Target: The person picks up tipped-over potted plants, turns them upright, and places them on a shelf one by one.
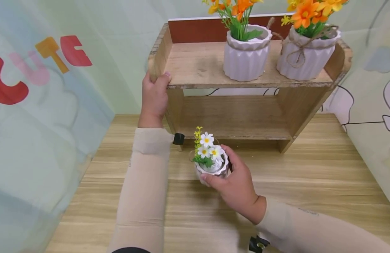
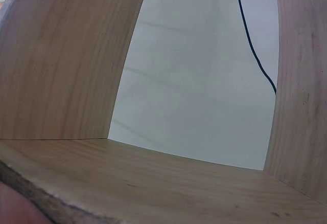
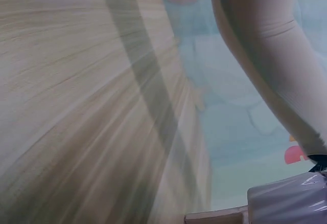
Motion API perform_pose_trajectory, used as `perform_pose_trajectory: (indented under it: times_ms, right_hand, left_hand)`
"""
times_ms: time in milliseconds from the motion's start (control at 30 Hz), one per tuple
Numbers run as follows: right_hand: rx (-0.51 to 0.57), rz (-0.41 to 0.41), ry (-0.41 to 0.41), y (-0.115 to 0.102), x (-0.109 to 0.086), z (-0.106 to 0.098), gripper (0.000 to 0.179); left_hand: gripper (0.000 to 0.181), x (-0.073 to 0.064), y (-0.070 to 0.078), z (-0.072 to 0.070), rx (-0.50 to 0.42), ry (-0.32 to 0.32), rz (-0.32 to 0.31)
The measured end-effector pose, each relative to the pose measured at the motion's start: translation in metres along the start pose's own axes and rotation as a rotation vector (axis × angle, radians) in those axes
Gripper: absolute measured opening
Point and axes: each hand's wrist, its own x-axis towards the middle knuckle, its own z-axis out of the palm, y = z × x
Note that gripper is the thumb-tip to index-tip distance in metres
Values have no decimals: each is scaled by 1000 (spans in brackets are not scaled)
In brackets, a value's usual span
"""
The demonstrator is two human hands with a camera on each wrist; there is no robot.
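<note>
My right hand [image 1: 227,175] grips a small white pot of white daisies [image 1: 210,160] just above the wooden table [image 1: 324,175], in front of the shelf's lower opening. My left hand [image 1: 154,93] holds the left front corner of the wooden shelf [image 1: 198,66], thumb on its top board. On that top board stand two white ribbed pots with orange flowers, one in the middle [image 1: 246,52] and one at the right [image 1: 306,52]. The left wrist view looks into the shelf's lower compartment [image 2: 153,183]. The right wrist view is blurred, showing the table [image 3: 76,106], my left sleeve [image 3: 265,65] and a white pot edge [image 3: 288,203].
A printed backdrop with red and orange letters [image 1: 40,66] hangs at the left, and another drawn panel [image 1: 371,88] stands at the right. The shelf's lower compartment [image 1: 236,117] holds nothing. A black cable [image 2: 253,40] runs behind the shelf.
</note>
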Motion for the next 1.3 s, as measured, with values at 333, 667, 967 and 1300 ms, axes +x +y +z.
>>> perform_pose_trajectory:
  times_ms: [333,667,967,1300]
  right_hand:
    - [10,-78,-70,-21,7,-8,79]
    - [26,-99,-103,-40,11,-13,83]
    - [42,-129,-113,-59,18,-18,84]
    - [88,-138,-112,-77,24,-21,86]
  left_hand:
    - [63,1,0,0,-10,0,4]
    - [60,1,-1,0,-23,9,31]
    - [62,1,0,-1,-3,6,-6]
    - [59,0,1,0,-11,8,-2]
